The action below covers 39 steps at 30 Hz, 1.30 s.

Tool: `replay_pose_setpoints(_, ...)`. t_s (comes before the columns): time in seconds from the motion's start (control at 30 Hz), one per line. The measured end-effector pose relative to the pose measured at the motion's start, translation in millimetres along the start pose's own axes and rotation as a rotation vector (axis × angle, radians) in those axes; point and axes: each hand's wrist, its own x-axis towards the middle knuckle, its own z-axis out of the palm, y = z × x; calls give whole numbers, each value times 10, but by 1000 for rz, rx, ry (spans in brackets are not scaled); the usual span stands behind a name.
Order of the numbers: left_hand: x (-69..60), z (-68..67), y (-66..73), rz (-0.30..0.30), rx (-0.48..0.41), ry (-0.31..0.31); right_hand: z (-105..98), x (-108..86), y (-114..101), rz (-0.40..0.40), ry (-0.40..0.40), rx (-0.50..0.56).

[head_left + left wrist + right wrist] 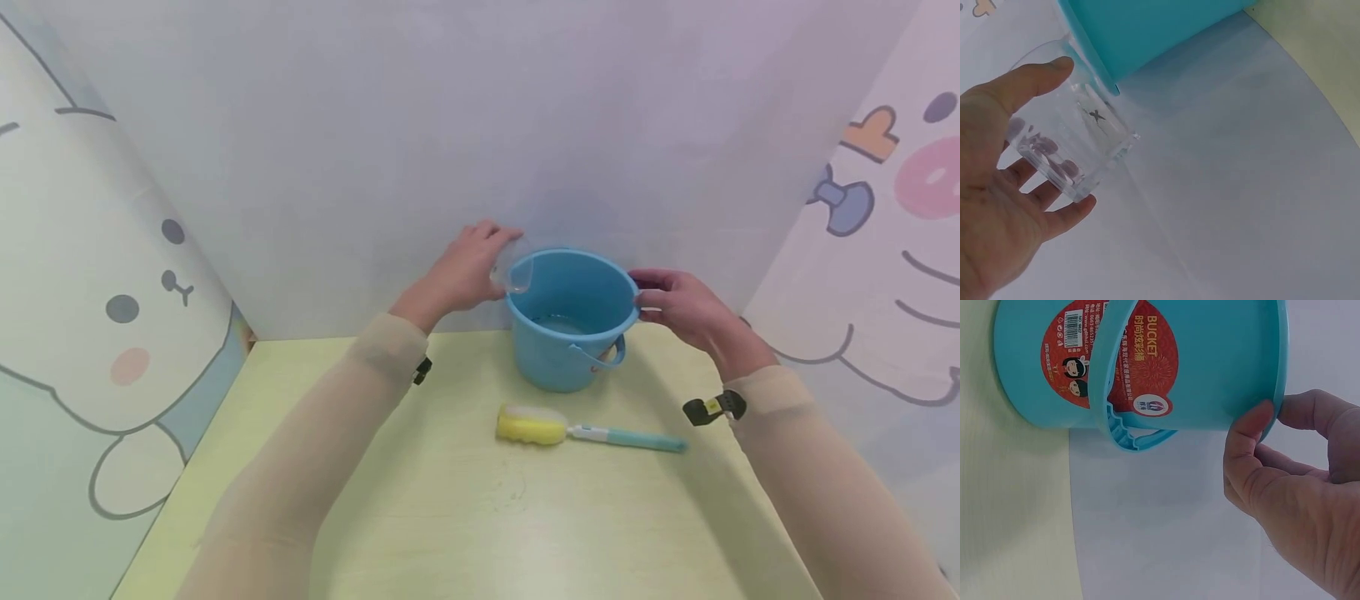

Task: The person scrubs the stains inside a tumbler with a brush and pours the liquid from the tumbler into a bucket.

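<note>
A blue bucket stands upright on the table, with a red label and its handle hanging down in the right wrist view. My left hand grips a clear cup, tilted at the bucket's left rim. Thumb and fingers curl round the cup, which bears a small dark mark. At the opposite side, my right hand pinches the bucket's rim between thumb and fingers. Inside the bucket a little clear liquid seems to lie on the bottom.
In front of the bucket lies a bottle brush with a yellow sponge head and a teal handle. Small wet spots mark the table. A pale wall rises right behind; cartoon-printed panels flank both sides.
</note>
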Motion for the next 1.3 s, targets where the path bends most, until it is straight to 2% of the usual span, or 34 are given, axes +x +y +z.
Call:
replay_pose_setpoints(0.33,35,-2,58,41,156,-1,-6,16,13,-2,-3,3)
replay_pose_setpoints(0.83,46,8,139,69,245,31,-17,-10,9,-7,-6,0)
replay_pose_setpoints(1.3,54,50,188,139,333,80,-28,-13,22,-9,-5,7)
